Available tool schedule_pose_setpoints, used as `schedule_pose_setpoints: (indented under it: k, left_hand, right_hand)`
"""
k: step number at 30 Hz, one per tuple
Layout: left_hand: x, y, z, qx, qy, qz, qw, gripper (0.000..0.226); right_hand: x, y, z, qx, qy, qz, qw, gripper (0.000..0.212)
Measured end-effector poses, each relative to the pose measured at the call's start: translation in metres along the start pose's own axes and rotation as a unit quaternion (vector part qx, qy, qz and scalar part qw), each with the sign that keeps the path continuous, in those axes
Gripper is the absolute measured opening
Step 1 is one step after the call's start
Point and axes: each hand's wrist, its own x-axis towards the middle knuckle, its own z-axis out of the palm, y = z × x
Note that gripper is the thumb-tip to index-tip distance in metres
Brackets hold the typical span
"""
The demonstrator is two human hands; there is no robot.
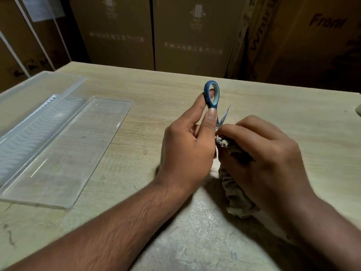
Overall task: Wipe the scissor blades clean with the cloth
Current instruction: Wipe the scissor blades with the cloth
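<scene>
While the left hand (pixel 187 145) pinches the scissors (pixel 213 102) by one blue handle loop, thumb and forefinger curled round it, the right hand (pixel 263 153) holds the cloth (pixel 234 192) bunched against the blades, its fingers curled over the fabric. Both are held up just above the surface (pixel 156 90), near its middle.

By my reading the wiping is under way, not finished: the cloth sits low on the blades, near the pivot, and one bare blade tip (pixel 227 111) pokes out beyond it. How clean the metal is cannot be told; most of the blades is hidden behind the fingers and cloth. What seems left is to draw the cloth out along to the tips, and perhaps to do the other faces.

The handle is a smooth oval loop, dark blue outside with a paler lining. The blade is thin, bright and pointed. The cloth is a soft, crumpled, drab rag with a frayed pale edge at the top, hanging down in folds under the hand. The surface is pale wood-grain laminate, scuffed and worn grey at the near edge. A clear, glossy plastic tray (pixel 64 149) lies well off to the left.
</scene>
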Motion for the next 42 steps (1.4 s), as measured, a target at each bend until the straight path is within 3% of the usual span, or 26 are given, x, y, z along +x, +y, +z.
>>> schedule_pose_setpoints:
  k: [6, 11, 19, 24, 30, 42]
  left_hand:
    - [-0.0013, 0.0017, -0.0003, -0.05, 0.009, -0.017, 0.999, 0.039]
    - [-0.0035, 0.004, 0.0014, -0.043, -0.007, -0.022, 0.999, 0.043]
    - [-0.001, 0.004, -0.0017, -0.014, 0.009, -0.029, 0.999, 0.041]
    - [-0.0031, 0.0, 0.0016, 0.004, -0.003, -0.028, 1.0, 0.042]
    - [0.0006, -0.0002, -0.0032, -0.022, 0.014, -0.028, 0.999, 0.042]
    - [0.0012, 0.0028, -0.0025, -0.016, 0.007, -0.033, 0.999, 0.041]
  right_hand:
    - [0.0012, 0.0026, -0.0006, 0.062, -0.019, 0.03, 0.997, 0.028]
    - [-0.0015, -0.0019, 0.0032, -0.008, 0.005, 0.017, 1.0, 0.027]
    - [0.0032, 0.0, -0.0008, 0.1, -0.029, 0.093, 0.99, 0.022]
    - [-0.002, -0.0033, 0.0028, -0.016, 0.009, 0.022, 1.0, 0.023]
    - [-0.0018, -0.0033, 0.0027, 0.033, -0.006, 0.024, 0.999, 0.028]
    - [-0.0023, -0.0017, 0.0048, 0.007, 0.005, 0.01, 1.0, 0.028]
